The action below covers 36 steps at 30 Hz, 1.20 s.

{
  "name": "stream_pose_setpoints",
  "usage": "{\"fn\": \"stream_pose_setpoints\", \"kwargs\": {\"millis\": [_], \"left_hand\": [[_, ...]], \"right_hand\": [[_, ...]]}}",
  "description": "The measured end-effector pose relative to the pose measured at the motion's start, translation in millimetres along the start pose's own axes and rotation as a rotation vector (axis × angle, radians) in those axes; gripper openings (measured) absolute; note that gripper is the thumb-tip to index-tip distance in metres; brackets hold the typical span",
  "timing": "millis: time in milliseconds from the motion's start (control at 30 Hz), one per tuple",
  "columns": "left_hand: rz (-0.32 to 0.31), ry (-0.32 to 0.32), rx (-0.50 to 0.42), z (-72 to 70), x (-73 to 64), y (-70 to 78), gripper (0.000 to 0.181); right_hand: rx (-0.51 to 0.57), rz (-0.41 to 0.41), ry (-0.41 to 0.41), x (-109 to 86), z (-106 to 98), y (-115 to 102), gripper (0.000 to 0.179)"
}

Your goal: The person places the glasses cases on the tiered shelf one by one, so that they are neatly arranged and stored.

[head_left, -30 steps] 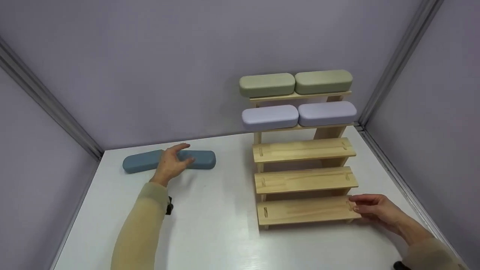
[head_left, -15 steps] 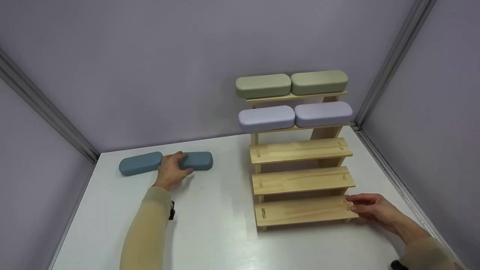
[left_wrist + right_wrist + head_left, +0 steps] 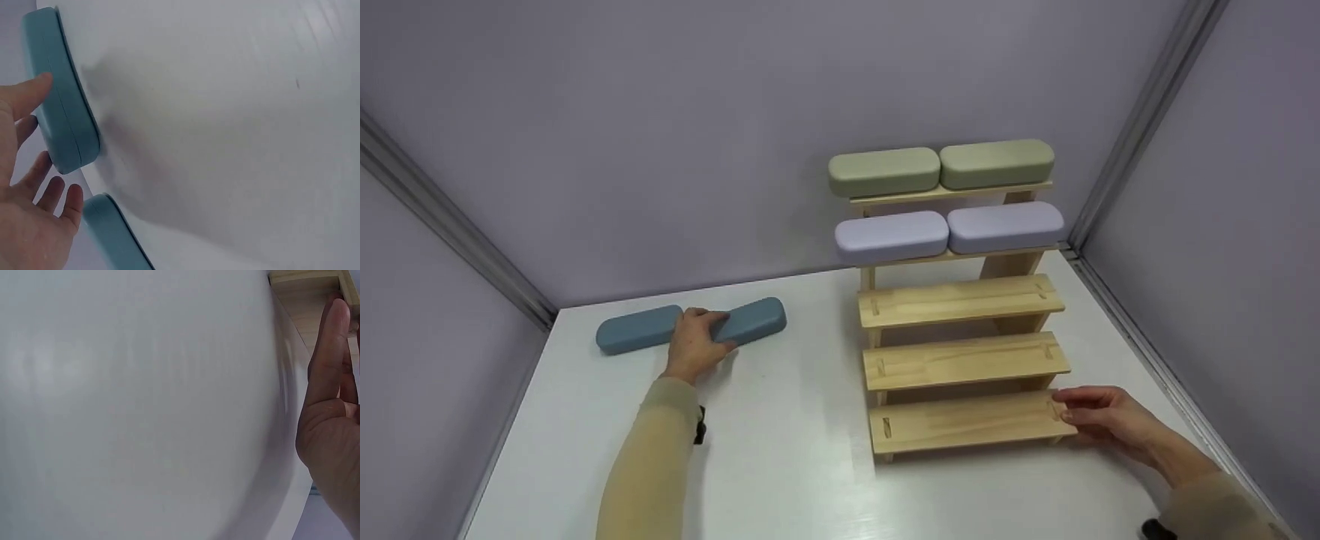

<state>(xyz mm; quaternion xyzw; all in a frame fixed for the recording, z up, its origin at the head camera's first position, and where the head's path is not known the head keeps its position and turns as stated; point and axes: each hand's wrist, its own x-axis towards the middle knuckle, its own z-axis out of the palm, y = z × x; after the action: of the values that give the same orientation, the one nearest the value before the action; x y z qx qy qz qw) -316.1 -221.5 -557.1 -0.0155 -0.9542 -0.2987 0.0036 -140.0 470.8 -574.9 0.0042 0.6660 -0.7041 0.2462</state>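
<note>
My left hand pinches the right one of two blue glasses cases, thumb on the near side and index finger on the far side. In the left wrist view this case shows a lid seam; the other fingers hang loosely below its end. The second blue case lies at the left on the white table. My right hand holds the right end of the lowest tier of a stepped wooden display stand. In the right wrist view my thumb lies along the stand's wooden end.
Two green cases sit side by side on the stand's top tier. Two lavender cases fill the tier below; three lower tiers are bare wood. Grey walls enclose the white table at back and sides.
My left hand has come down onto the right blue case and closed on it. That case has turned, its right end swinging away from me. The right hand stays at the stand.
</note>
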Motion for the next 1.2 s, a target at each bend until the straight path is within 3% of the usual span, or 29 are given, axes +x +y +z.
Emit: {"fn": "stream_pose_setpoints", "kwargs": {"millis": [433,733,967,1200], "left_hand": [[-0.015,0.048,-0.079,18.2,-10.2,-3.0,0.064],[-0.023,0.0,-0.091,11.4,-18.9,2.9,0.066],[0.1,0.005,-0.03,-3.8,-28.1,14.3,0.063],[0.211,0.054,-0.015,-23.3,-51.2,30.9,0.06]], "right_hand": [[0.021,-0.043,-0.051,-2.9,-1.2,1.8,0.045],[0.035,-0.047,-0.053,-2.2,0.3,1.3,0.045],[0.021,-0.021,-0.023,-3.7,1.5,5.0,0.044],[-0.002,-0.045,-0.013,-1.8,0.5,2.1,0.043]]}}
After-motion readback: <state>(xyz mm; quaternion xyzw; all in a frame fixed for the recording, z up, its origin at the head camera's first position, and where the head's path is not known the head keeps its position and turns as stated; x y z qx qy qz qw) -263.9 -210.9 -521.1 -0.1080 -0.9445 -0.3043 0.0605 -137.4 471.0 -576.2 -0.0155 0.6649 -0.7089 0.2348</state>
